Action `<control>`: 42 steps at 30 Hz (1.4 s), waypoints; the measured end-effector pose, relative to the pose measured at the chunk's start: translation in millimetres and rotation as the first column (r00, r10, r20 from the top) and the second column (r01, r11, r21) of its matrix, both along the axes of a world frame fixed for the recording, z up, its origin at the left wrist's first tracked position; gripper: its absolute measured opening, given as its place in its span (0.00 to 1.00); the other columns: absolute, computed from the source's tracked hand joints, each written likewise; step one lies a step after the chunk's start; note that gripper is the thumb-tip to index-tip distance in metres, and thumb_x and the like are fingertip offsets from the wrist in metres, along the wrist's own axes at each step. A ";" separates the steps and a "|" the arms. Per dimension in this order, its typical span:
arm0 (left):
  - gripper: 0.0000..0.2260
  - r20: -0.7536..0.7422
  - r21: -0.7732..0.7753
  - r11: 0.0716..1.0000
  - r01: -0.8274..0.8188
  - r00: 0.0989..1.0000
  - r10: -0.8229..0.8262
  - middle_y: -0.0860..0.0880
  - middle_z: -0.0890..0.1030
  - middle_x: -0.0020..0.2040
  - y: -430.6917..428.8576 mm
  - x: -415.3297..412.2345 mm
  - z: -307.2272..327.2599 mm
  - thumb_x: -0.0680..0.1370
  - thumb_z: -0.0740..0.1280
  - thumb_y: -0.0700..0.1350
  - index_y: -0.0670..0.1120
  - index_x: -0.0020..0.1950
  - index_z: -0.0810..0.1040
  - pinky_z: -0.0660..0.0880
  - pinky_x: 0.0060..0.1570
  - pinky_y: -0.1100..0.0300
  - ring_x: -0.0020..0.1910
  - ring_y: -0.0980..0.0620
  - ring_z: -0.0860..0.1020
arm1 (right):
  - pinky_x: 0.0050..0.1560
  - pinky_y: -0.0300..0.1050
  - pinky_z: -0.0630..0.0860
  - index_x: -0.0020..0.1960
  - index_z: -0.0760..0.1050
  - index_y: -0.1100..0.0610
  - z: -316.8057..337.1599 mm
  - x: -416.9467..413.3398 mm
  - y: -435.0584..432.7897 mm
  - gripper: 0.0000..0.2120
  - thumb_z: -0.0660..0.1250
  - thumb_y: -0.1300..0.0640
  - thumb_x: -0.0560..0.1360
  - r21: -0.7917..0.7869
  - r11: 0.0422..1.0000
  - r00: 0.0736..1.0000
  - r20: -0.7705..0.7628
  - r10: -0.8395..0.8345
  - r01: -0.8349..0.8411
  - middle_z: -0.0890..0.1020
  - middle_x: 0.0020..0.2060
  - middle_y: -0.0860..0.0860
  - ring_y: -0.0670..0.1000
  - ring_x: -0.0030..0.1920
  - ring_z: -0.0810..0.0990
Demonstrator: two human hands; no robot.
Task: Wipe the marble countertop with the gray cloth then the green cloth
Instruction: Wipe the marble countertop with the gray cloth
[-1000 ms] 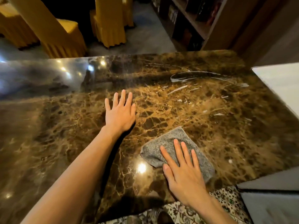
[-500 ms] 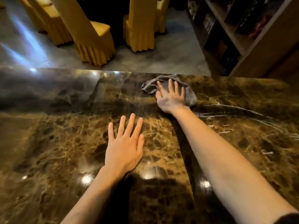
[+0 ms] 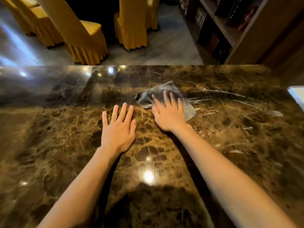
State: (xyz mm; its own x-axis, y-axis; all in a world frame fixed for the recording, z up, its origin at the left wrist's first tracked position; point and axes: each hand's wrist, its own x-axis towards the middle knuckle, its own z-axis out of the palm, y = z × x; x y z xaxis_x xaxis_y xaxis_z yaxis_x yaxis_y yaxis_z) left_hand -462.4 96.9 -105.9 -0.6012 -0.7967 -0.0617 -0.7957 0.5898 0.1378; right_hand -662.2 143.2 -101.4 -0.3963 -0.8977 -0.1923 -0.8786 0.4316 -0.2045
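The brown marble countertop (image 3: 230, 145) fills the lower part of the view. A gray cloth (image 3: 144, 97) lies flat on it past the middle, blurred by motion. My right hand (image 3: 169, 116) presses on the cloth with its fingers spread across it. To its left, my left hand (image 3: 118, 130) rests flat on the bare marble, fingers apart and holding nothing. Pale wet streaks (image 3: 230, 99) run to the right of the cloth. No green cloth is in view.
Beyond the counter's far edge stand yellow-covered chairs (image 3: 85, 35) on a gray floor. A wooden bookshelf (image 3: 230, 25) rises at the upper right. A white surface (image 3: 297, 96) adjoins the counter's right edge.
My right hand has pulled the gray cloth back from the far edge toward me, after sweeping it out from the near edge. My left hand stays flat on the marble.
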 end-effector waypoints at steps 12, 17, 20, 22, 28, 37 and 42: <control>0.26 -0.042 0.011 0.990 0.140 0.989 -0.139 0.48 0.53 0.83 87.8 -22.0 21.3 0.85 0.45 0.55 0.49 0.82 0.53 0.47 0.77 0.36 0.81 0.42 0.51 | 0.77 0.60 0.38 0.81 0.38 0.37 -2.9 124.8 303.2 0.26 0.35 0.38 0.84 -0.005 1.000 1.000 -0.014 -0.017 0.017 0.39 0.82 0.51 0.54 0.81 0.35; 0.26 -0.040 0.038 0.987 0.156 0.987 -0.155 0.48 0.52 0.83 100.6 -34.0 16.9 0.85 0.44 0.56 0.50 0.83 0.51 0.46 0.77 0.37 0.81 0.42 0.49 | 0.76 0.60 0.32 0.78 0.31 0.33 5.3 138.8 323.7 0.28 0.27 0.35 0.78 0.026 0.997 0.995 0.066 -0.069 0.068 0.30 0.80 0.49 0.50 0.78 0.25; 0.26 -0.037 0.036 0.986 0.162 0.986 -0.160 0.48 0.51 0.83 98.7 -40.9 14.2 0.85 0.43 0.56 0.50 0.83 0.50 0.45 0.77 0.37 0.82 0.42 0.48 | 0.77 0.61 0.32 0.78 0.32 0.34 8.6 132.0 310.8 0.26 0.30 0.36 0.81 0.018 0.995 0.994 0.040 -0.101 0.100 0.29 0.79 0.50 0.51 0.77 0.24; 0.26 -0.036 0.033 0.986 0.160 0.987 -0.159 0.48 0.51 0.83 96.1 -46.3 13.5 0.85 0.44 0.56 0.50 0.83 0.51 0.46 0.77 0.36 0.82 0.42 0.49 | 0.77 0.60 0.32 0.78 0.32 0.34 7.0 118.1 296.3 0.25 0.36 0.38 0.83 0.026 0.993 0.993 0.026 -0.119 0.118 0.29 0.79 0.50 0.52 0.78 0.25; 0.26 -0.040 0.064 0.988 0.137 0.990 -0.135 0.48 0.51 0.83 88.4 -61.5 10.1 0.85 0.44 0.56 0.50 0.83 0.50 0.46 0.77 0.36 0.82 0.42 0.48 | 0.78 0.59 0.33 0.80 0.37 0.35 -0.9 50.9 221.1 0.26 0.40 0.40 0.84 -0.018 0.992 0.992 -0.016 -0.128 0.128 0.36 0.82 0.50 0.53 0.80 0.32; 0.26 -0.023 0.049 0.995 0.088 0.996 -0.087 0.49 0.48 0.84 64.2 -88.1 -0.7 0.84 0.40 0.56 0.52 0.83 0.47 0.44 0.77 0.36 0.82 0.43 0.45 | 0.79 0.61 0.34 0.82 0.42 0.38 -2.2 -43.6 86.7 0.26 0.41 0.40 0.84 -0.006 0.995 0.995 -0.018 -0.102 0.102 0.42 0.83 0.52 0.55 0.82 0.38; 0.27 -0.027 0.030 0.996 0.083 0.996 -0.082 0.49 0.49 0.83 65.4 -87.5 -3.1 0.83 0.38 0.57 0.52 0.83 0.47 0.45 0.78 0.36 0.82 0.43 0.46 | 0.78 0.62 0.34 0.82 0.44 0.38 -1.1 -87.4 3.7 0.26 0.43 0.40 0.84 0.011 0.998 0.997 -0.030 -0.069 0.069 0.42 0.83 0.54 0.57 0.82 0.39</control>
